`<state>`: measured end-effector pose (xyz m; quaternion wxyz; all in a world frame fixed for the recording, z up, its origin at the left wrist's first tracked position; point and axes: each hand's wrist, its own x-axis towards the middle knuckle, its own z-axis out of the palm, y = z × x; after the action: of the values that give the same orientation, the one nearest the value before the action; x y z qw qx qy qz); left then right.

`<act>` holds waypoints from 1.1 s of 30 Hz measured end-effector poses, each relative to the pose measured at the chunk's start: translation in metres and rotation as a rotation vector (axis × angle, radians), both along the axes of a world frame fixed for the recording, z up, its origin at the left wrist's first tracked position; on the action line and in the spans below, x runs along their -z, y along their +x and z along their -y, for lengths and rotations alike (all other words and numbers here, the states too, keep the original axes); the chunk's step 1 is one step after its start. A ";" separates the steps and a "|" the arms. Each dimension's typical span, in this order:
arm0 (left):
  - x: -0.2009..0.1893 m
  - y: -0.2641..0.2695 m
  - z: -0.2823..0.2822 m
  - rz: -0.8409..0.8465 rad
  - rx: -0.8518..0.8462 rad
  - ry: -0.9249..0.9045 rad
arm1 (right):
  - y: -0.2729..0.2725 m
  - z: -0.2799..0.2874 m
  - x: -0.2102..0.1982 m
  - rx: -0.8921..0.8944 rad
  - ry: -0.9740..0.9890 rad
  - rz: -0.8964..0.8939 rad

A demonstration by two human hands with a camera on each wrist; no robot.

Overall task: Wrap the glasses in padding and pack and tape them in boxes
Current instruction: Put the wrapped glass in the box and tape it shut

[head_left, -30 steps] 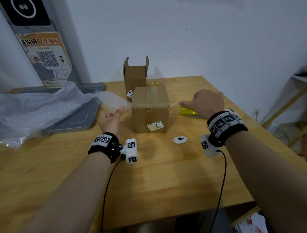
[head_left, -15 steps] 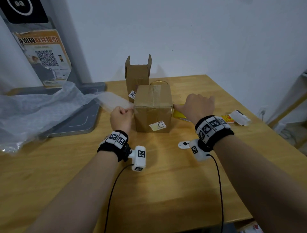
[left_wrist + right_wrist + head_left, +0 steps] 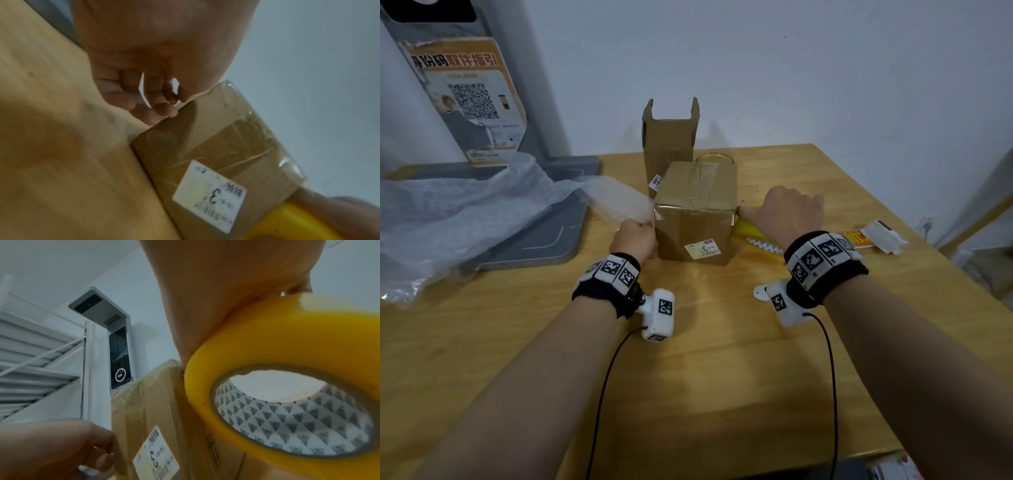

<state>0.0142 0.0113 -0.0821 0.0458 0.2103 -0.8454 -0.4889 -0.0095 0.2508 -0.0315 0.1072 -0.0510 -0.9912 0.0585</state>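
Note:
A closed cardboard box (image 3: 695, 212) with a white label stands mid-table, clear tape shining along its top front edge. My left hand (image 3: 635, 236) is against its left side, fingers curled, pinching the tape's free end at the box edge (image 3: 216, 154). My right hand (image 3: 787, 212) grips a yellow tape roll (image 3: 751, 230) pressed to the box's right side; the right wrist view shows the tape roll (image 3: 277, 353) close up beside the box (image 3: 148, 402). Behind stand an open, upright box (image 3: 669, 144) and a glass (image 3: 714, 158), mostly hidden.
Bubble wrap (image 3: 465, 212) is heaped at the left over a grey stand base (image 3: 544, 236). A white object (image 3: 883, 236) and an orange card (image 3: 854, 238) lie at the right near the table edge. A small white disc (image 3: 760, 293) peeks out by my right wrist.
Both hands came in from either side to the box, bringing the stretched tape strip down onto it. The roll now sits against the box's right side.

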 end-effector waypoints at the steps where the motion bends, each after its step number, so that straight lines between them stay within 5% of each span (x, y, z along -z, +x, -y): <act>1: -0.005 0.002 0.001 0.040 0.008 0.007 | 0.002 0.001 -0.002 -0.009 -0.048 0.025; 6: -0.027 0.028 0.006 0.195 0.153 -0.017 | 0.014 0.000 -0.007 -0.135 -0.338 0.191; 13: -0.030 0.072 -0.023 0.363 0.424 0.346 | 0.046 0.020 -0.016 -0.297 -0.679 0.333; 21: -0.016 0.082 -0.050 0.297 0.193 0.998 | 0.052 0.036 0.007 -0.259 -0.885 0.394; 27: -0.018 0.081 -0.059 0.205 0.075 1.154 | 0.070 0.033 -0.011 -0.321 -0.753 0.387; 33: -0.010 0.080 -0.054 0.174 -0.013 1.111 | 0.059 0.035 -0.034 -0.431 -0.495 0.097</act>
<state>0.0940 0.0657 -0.0719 -0.1386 0.2474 -0.4600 -0.8414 0.0496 0.2154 0.0025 0.0292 0.1326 -0.9389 0.3164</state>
